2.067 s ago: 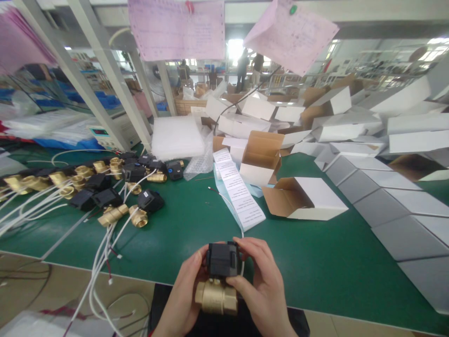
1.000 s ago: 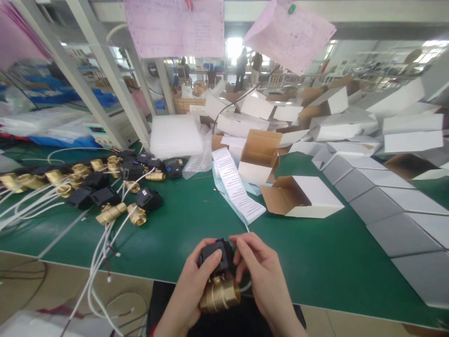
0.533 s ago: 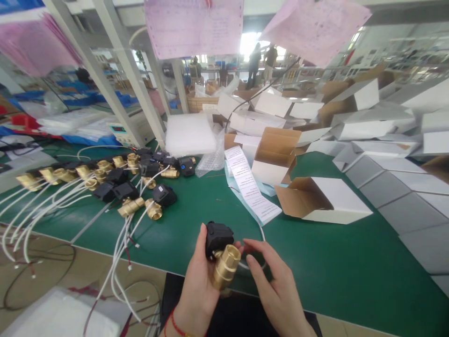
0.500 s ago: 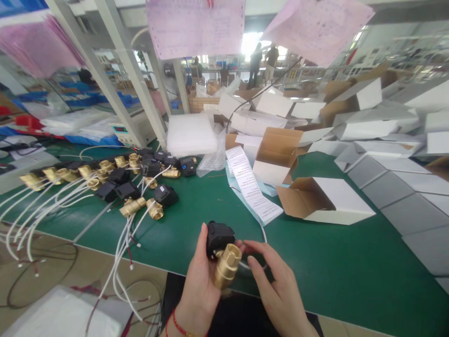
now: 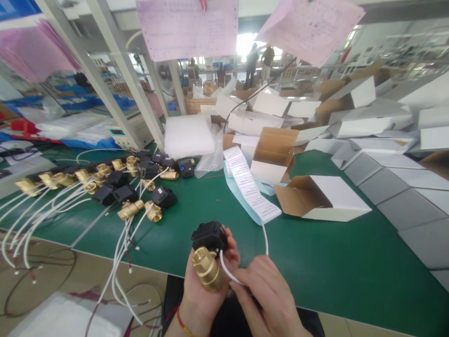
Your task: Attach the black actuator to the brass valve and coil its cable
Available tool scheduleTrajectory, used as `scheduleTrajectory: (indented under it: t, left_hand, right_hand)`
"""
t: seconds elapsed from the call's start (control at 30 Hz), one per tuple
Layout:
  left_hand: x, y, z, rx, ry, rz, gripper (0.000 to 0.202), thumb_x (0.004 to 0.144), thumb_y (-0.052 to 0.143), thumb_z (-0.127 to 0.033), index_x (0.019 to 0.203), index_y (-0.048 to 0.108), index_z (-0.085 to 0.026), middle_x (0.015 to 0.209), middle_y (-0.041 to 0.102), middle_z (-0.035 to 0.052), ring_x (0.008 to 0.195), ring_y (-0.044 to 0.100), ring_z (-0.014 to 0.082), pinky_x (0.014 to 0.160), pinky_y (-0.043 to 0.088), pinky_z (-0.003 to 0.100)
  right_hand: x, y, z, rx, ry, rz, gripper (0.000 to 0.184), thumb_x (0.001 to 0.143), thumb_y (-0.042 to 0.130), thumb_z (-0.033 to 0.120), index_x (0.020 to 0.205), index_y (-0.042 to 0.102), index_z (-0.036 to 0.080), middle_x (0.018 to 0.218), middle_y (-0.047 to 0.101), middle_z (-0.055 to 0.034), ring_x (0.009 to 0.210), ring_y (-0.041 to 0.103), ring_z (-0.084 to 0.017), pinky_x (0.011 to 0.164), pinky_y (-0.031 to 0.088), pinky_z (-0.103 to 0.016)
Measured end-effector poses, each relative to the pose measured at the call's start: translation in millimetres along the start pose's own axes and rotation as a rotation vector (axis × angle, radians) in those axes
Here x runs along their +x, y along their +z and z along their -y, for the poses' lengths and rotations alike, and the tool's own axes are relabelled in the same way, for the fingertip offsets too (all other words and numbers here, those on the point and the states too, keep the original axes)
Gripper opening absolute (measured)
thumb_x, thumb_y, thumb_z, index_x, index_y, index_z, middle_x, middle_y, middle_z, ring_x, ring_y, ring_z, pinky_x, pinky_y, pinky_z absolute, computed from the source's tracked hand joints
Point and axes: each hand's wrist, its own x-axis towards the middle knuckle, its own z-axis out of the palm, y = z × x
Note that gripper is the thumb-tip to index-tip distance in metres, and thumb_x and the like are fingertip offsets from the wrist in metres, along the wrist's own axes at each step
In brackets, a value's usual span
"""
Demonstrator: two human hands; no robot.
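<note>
At six o'clock, low over the near edge of the green bench (image 5: pixel 315 262), the left hand (image 5: pixel 203 290) grips the valve (image 5: pixel 206 255) from below, black cap at eleven o'clock and brass body running down toward five o'clock, so its long axis tilts slightly from upright. Just beside it at four o'clock, the right hand (image 5: pixel 263 299) pinches the white cable (image 5: pixel 229 274) that loops out of the cap toward one o'clock. The valve sits wholly in the left palm; the right hand touches only the cable, just apart from the brass.
</note>
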Motion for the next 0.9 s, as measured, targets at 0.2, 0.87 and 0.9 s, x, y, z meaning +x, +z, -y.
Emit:
scheduleTrajectory:
  t: [0.2, 0.87, 0.9]
  left_hand:
    - [-5.0, 3.6, 3.0, 0.109, -0.007, -0.047, 0.042, 0.104, 0.029, -0.035, 0.105, 0.065, -0.013, 0.089, 0.071, 0.0105, 0.063, 0.063, 0.0167, 0.05, 0.056, 0.025]
    - [-11.7, -1.5, 1.9, 0.485, 0.059, -0.078, 0.035, 0.105, 0.047, -0.033, 0.112, 0.072, -0.009, 0.102, 0.077, 0.0133, 0.08, 0.074, 0.0195, 0.075, 0.065, 0.029]
    - [-13.3, -3.9, 2.5, 0.521, 0.063, -0.037, 0.031, 0.103, 0.05, -0.029, 0.115, 0.071, -0.009, 0.108, 0.077, 0.0142, 0.085, 0.075, 0.0211, 0.078, 0.065, 0.031]
  right_hand:
    - [2.3, -3.3, 2.2, 0.101, 0.236, -0.155, 0.018, 0.104, 0.052, 0.008, 0.099, 0.061, 0.023, 0.08, 0.062, 0.0018, 0.067, 0.057, -0.017, 0.062, 0.044, -0.028]
    - [-4.8, -26.2, -25.7, 0.453, 0.688, -0.144, 0.036, 0.102, 0.059, 0.043, 0.076, 0.064, 0.019, 0.059, 0.043, 0.0045, 0.052, 0.04, -0.015, 0.047, 0.028, -0.023]
    - [-3.3, -28.5, -27.1, 0.499, 0.72, -0.142, 0.038, 0.101, 0.06, 0.045, 0.075, 0.064, 0.018, 0.058, 0.043, 0.0046, 0.051, 0.039, -0.015, 0.047, 0.027, -0.023]
